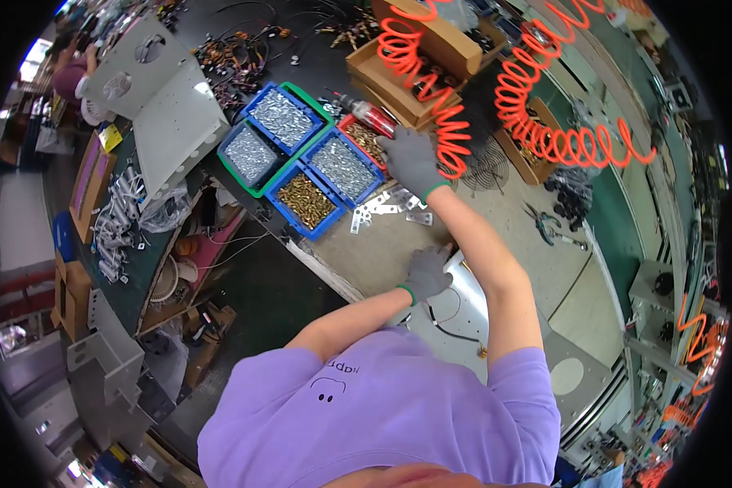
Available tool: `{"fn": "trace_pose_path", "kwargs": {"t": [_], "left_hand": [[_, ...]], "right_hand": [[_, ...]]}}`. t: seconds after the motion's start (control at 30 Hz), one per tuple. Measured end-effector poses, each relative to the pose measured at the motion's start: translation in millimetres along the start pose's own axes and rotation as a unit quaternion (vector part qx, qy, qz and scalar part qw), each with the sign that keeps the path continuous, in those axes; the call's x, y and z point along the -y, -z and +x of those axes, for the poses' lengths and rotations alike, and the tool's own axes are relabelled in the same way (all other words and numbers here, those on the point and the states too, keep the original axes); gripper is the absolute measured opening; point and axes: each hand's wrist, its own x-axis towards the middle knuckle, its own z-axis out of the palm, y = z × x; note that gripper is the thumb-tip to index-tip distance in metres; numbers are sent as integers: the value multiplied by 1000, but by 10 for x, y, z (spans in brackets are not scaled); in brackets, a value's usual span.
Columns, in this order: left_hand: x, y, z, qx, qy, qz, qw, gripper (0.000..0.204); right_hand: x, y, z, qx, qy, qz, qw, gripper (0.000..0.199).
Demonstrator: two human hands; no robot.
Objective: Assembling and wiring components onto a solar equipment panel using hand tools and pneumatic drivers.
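Purple shirt (382, 407), nearest. Right hand (412, 161): curled round red driver (372, 117), beside red bin (342, 127). Left hand (429, 273): part-open at silver panel (468, 298), grip untellable. Blue bins (327, 225), far left: grouped, seemingly for reach.

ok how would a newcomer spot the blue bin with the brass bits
On the grey workbench, look left of the gloved right hand for a group of four blue bins. The bin is the one nearest the person's body, at the group's lower edge in the picture. Its brass-coloured pieces set it apart: the other three blue bins hold silvery pieces.
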Motion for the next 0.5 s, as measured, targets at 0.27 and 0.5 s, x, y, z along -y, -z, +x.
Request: {"fn": "trace_pose_path", "kwargs": {"t": [0.27,0.5], "left_hand": [[-12,124,-28,-1,-8,-67,998,56],[-16,196,-8,-11,0,-53,999,56]], "right_hand": [[35,-589,426,77,55,-98,991,11],[90,-562,422,34,64,-98,993,13]]}}
